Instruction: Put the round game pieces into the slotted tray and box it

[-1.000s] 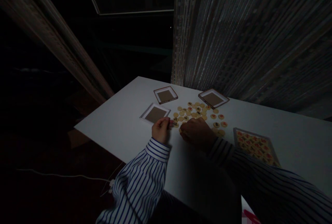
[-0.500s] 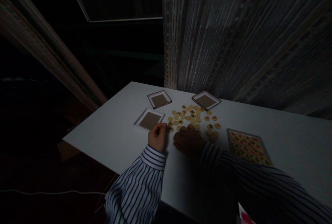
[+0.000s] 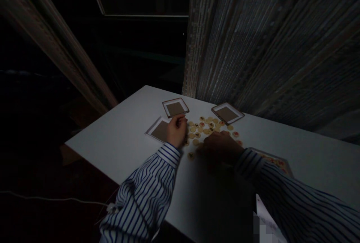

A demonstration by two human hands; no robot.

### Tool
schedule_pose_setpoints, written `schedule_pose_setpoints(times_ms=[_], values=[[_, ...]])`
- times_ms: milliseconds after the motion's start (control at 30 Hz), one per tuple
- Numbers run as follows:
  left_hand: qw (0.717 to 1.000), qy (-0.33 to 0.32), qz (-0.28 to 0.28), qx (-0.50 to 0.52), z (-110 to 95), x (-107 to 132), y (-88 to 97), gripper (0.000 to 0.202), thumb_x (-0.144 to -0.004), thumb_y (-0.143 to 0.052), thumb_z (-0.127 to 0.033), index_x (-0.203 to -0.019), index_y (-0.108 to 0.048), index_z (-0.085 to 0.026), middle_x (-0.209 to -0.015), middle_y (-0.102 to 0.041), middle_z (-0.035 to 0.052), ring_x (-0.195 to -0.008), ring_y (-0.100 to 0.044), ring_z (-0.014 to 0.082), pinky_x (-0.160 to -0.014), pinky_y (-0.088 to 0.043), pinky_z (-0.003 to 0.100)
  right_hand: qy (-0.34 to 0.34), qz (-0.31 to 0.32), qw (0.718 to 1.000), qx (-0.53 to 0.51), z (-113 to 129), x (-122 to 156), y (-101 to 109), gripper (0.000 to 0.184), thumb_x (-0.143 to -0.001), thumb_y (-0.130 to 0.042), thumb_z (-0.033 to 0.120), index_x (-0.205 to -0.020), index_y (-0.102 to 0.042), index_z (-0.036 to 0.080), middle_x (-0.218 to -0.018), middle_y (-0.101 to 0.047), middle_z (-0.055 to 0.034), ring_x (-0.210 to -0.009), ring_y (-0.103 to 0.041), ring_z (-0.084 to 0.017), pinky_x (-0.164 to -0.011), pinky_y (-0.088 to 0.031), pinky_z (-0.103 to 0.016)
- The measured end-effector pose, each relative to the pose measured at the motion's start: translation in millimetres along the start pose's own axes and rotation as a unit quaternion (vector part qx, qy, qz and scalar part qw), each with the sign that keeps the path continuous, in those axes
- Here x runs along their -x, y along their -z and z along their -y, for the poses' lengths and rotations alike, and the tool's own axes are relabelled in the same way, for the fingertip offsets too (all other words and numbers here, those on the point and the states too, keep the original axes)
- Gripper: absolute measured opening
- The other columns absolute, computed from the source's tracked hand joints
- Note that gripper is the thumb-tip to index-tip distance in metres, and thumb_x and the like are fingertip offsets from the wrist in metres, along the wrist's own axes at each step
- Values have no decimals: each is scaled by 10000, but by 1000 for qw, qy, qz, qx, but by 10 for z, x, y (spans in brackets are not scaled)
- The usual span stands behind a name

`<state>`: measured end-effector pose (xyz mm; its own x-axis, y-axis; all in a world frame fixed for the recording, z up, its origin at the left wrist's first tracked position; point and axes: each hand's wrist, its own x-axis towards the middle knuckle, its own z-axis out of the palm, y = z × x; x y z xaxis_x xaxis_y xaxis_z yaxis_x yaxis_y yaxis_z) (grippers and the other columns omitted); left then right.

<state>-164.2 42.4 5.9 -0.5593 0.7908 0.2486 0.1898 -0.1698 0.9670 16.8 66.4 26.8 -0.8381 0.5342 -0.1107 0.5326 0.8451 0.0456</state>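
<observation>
Several small round yellow discs (image 3: 206, 126) with dark or red marks lie scattered on a white table (image 3: 126, 141). My left hand (image 3: 176, 132) is curled at the left edge of the pile, beside a shallow square tray (image 3: 157, 130); what its fingers pinch is too dark to make out. My right hand (image 3: 218, 147) rests palm down with bent fingers over the near discs, its fingertips hidden. One disc (image 3: 191, 155) lies apart near the wrists. Both arms wear blue-and-white striped sleeves.
Two more square trays (image 3: 174, 107) (image 3: 227, 113) stand at the back of the pile. A tray filled with discs (image 3: 274, 159) sits to the right, partly behind my right sleeve. Ribbed curtains (image 3: 267, 48) hang behind the table. A white cable (image 3: 56, 199) runs over the dark floor.
My left hand has moved up and forward along the near tray's edge. My right hand has shifted slightly right over the discs. The camera has swung, so the filled tray is more hidden.
</observation>
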Motion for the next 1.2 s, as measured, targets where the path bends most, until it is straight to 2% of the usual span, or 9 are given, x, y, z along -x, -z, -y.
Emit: schedule_pose_setpoints(times_ms=[233,400,567,667,733,767,900,1067,1200], values=[[993,-66,13,-94,172,59,31,198,-783,-493,-232,-922,-608,-153,-697,-651,15,-584,-569,102,-576,-440,209,36,18,999,25,-11,-114,-2,156,-848,-479,258,-897,-601,173,-952,-638,-83,-919,-512,-205,-717,-259,-331],[987,-95,21,-125,188,72,21,203,-789,-484,-238,-923,-614,-157,-708,-651,21,-615,-574,110,-594,-437,213,44,39,998,24,35,-152,53,175,-854,-469,276,-874,-617,186,-930,-646,-76,-892,-509,-211,-709,-239,-340],[986,-99,23,-131,181,80,9,197,-792,-481,-237,-912,-618,-161,-704,-653,23,-623,-583,115,-597,-439,213,51,24,998,6,15,-189,4,183,-833,-495,333,-847,-632,213,-882,-657,-60,-868,-528,-212,-701,-258,-338],[985,-110,20,-131,181,91,6,191,-787,-489,-229,-908,-621,-163,-721,-658,25,-643,-590,118,-614,-444,217,6,33,999,-15,-57,-214,-14,160,-810,-503,258,-847,-649,204,-849,-665,-73,-840,-561,-205,-688,-303,-325],[985,-116,26,-128,181,98,2,192,-784,-493,-225,-912,-622,-162,-736,-660,27,-649,-590,117,-614,-446,214,-43,26,996,-74,-112,-213,-17,180,-789,-489,211,-854,-656,204,-824,-670,-66,-792,-583,-194,-669,-345,-305],[984,-120,29,-125,181,102,-1,193,-784,-494,-225,-912,-621,-160,-738,-659,28,-648,-588,116,-612,-447,211,-58,-3,991,-124,-136,-203,-19,189,-780,-481,199,-863,-651,200,-832,-669,-62,-784,-587,-185,-673,-365,-296],[982,-140,37,-121,171,124,-20,176,-780,-495,-219,-883,-626,-161,-759,-661,34,-655,-585,113,-622,-453,210,-73,-114,925,-355,-179,-145,-39,174,-749,-519,321,-810,-589,173,-805,-647,-59,-726,-578,-160,-637,-423,-269],[970,-200,65,-121,170,165,-44,155,-770,-508,-189,-867,-624,-159,-756,-647,42,-660,-572,120,-642,-458,232,-140,-87,813,-558,-181,-143,-60,285,-664,-584,453,-782,-536,197,-689,-621,-13,-584,-550,-139,-516,-418,-261],[958,-236,96,-129,160,187,-40,142,-768,-525,-186,-880,-611,-169,-765,-636,44,-686,-573,125,-664,-464,249,-160,-101,797,-574,-192,-156,-10,272,-637,-604,445,-735,-559,196,-629,-603,0,-586,-548,-138,-544,-420,-272]])
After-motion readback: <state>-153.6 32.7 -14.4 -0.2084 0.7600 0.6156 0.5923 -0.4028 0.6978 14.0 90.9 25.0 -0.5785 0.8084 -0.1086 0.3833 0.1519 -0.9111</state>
